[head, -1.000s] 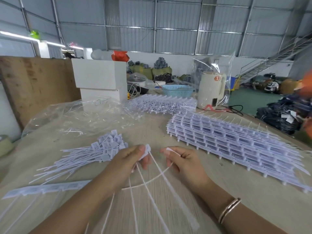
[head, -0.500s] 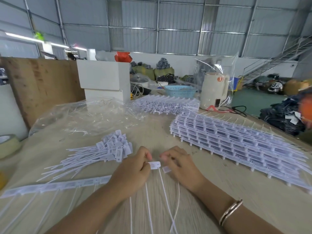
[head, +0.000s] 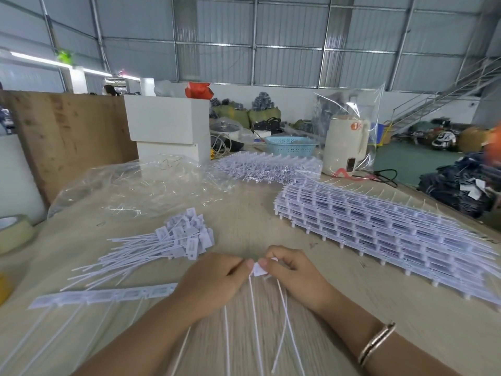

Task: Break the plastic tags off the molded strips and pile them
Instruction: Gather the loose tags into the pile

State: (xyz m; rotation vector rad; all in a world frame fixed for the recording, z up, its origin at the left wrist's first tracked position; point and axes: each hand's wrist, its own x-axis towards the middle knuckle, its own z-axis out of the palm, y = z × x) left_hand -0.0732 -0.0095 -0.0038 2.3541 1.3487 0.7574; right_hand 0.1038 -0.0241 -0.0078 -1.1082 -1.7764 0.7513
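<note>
Far left, at table edge: roll of tape [head: 12, 233], idle, well apart from the work. Behind it, crumpled clear plastic bag [head: 141, 185], probably emptied packaging pushed back out of the way.

Left of centre: pile of detached tags [head: 165, 246], flat heads bunched toward the table's middle and thin tails fanned toward the left, apparently so that each new piece can be dropped on without tangling. Just in front, partly used molded strip [head: 108, 294], lying flat with tails trailing toward the viewer, its right end running under the left hand [head: 214, 280]; probably kept close so the next tag stays within reach.

Centre: left hand with fingers curled, thumb and forefinger pinched on the strip end beside the tag head [head: 259, 270]. Right hand [head: 292, 275] likewise curled, thumb and forefinger clamped on that same tag head. Thumbs nearly touching: grips set close together, judged to concentrate the bend at the thin joint for a clean snap. Loose tails hanging down between the wrists. Bracelet [head: 376, 343] on the right wrist.

Right: stack of full molded strips [head: 379, 232], layered neatly on the table [head: 244, 218] near the right hand, evidently the supply yet to be broken down; second bundle of strips [head: 265, 166] farther back, partly under plastic. Large share of the task judged outstanding.
</note>
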